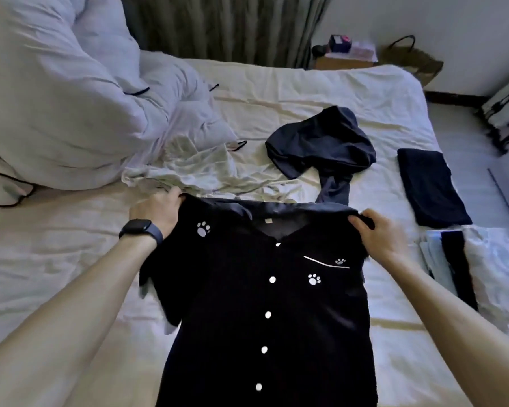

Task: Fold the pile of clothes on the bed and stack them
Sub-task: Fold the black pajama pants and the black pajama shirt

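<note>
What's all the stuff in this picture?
black button-up shirt with white paw prints: one, black, held above the near bed
crumpled dark navy garment: one, navy, mid-bed
crumpled white garment: one, white, beside the duvet
folded dark navy garment: one, navy, right side of bed
folded white and black stack: one, near right edge
bunched white duvet: one, white, far left
white bed sheet: one, white, covering the bed
grey-green curtain: one, behind the bed
woven straw bag: one, tan, past the far right corner
black smartwatch: one, black, left wrist
left hand, right hand: two, each gripping a shirt shoulder
</note>
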